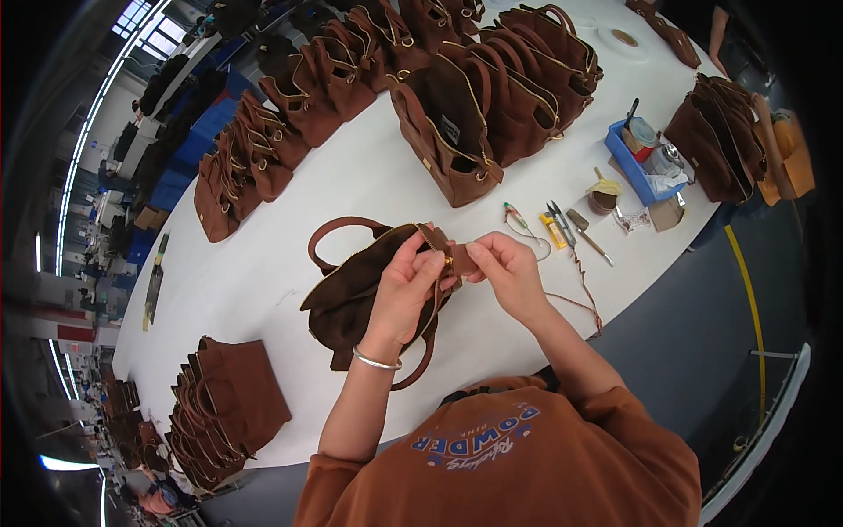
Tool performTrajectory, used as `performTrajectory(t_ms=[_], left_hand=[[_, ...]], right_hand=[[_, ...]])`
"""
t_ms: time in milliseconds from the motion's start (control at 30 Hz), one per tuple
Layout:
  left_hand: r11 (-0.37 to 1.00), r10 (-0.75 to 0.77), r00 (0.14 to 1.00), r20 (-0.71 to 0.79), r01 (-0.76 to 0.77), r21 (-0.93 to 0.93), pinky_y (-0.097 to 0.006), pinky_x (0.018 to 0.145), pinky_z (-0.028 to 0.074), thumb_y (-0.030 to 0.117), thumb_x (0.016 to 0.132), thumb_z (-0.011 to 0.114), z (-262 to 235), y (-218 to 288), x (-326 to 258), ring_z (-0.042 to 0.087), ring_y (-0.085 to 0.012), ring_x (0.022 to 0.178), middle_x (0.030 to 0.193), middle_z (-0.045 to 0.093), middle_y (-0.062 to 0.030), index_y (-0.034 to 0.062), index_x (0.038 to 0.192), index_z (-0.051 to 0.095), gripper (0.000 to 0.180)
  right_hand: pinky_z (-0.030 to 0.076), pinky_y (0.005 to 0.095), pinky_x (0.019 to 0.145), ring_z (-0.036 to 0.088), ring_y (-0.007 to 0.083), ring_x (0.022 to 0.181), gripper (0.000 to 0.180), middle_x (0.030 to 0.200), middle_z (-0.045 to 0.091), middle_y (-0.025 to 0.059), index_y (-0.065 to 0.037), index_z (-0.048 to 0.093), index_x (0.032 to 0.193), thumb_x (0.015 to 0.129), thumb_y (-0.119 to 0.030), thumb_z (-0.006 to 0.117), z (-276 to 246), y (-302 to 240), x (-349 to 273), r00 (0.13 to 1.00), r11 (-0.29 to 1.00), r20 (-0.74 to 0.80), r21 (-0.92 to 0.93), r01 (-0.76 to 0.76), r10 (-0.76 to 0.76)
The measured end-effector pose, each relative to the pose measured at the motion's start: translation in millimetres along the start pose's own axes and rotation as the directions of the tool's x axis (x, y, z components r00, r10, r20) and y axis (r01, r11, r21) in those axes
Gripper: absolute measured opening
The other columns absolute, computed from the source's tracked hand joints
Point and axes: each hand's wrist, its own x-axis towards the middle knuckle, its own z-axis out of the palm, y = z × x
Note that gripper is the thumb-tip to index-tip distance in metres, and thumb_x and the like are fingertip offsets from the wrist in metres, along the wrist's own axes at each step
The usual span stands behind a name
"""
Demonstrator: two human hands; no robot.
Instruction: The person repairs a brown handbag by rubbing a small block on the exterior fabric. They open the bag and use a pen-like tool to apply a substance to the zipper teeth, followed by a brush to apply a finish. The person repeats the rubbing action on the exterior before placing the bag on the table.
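Note:
A brown handbag [344, 297] lies open on the white table in front of me, its dark lining showing and a handle [329, 230] arching up on its far side. My left hand [409, 285] pinches the bag's zipper end, where a small gold metal piece shows by the fingertips. Close beside it, my right hand [509, 270] grips a small brown leather tab [463, 260] between thumb and fingers. The tab meets the zipper end between both hands; how they join is hidden by the fingers.
Brown handbags [452, 145] stand in rows at the back, with another stack [233, 395] at the near left. To the right are a blue bin [634, 167], a small cup [603, 200], a yellow utility knife [554, 231], a brush [597, 249] and a cord [587, 290].

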Motion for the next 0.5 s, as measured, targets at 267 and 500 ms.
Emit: performTrajectory(t_ms=[267,500], left_hand=[[0.989,-0.109,0.982,0.151,0.093,0.111,-0.029,0.097,0.051,-0.009,0.089,0.058,-5,5,12,0.065,-0.0186,0.108,0.118,0.066,-0.0155,-0.001,0.145,0.036,0.061],[0.832,0.014,0.996,0.087,-0.06,0.551,-0.026,0.091,0.054,-0.011,0.084,0.065,-6,10,24,0.067,-0.0159,0.102,0.118,0.066,-0.015,-0.0012,0.142,0.041,0.064]], right_hand=[[0.05,0.0214,0.058,0.06,0.0056,0.066,0.022,0.078,0.068,0.0044,0.002,0.063,0.092,0.099,-0.018,0.058,-18,0,33,0.996,0.997,-0.05,0.048,-0.065,0.068],[0.049,0.0222,0.057,0.055,0.0066,0.058,0.024,0.075,0.066,0.0037,-0.002,0.063,0.092,0.098,-0.025,0.06,-44,-3,60,0.991,0.977,-0.04,0.175,-0.122,0.131]])
